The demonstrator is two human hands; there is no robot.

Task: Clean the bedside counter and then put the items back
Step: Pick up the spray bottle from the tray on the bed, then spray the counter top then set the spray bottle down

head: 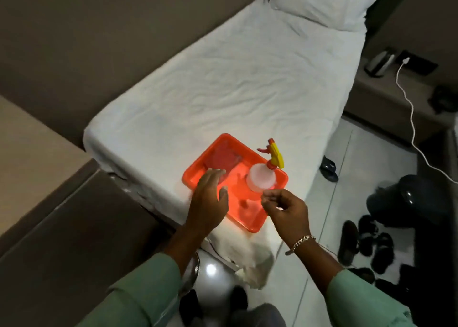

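An orange tray (250, 223) rests on the near corner of the white bed. In it stands a clear spray bottle (260, 179) with a yellow and red trigger head, and a reddish cloth (223, 159) lies in its far left part. My left hand (209, 197) hovers flat over the tray's left side, fingers spread, holding nothing. My right hand (285, 209) is just in front of the bottle, fingers loosely curled and apart, not touching it. The bedside counter (386, 96) is at the far right beside the bed.
On the counter lie a metal flask (379, 63), a dark object, and a white charging cable (411, 118) that trails down. Several dark shoes (366, 242) and a bag sit on the floor at right. A brown cabinet (37, 178) stands at left.
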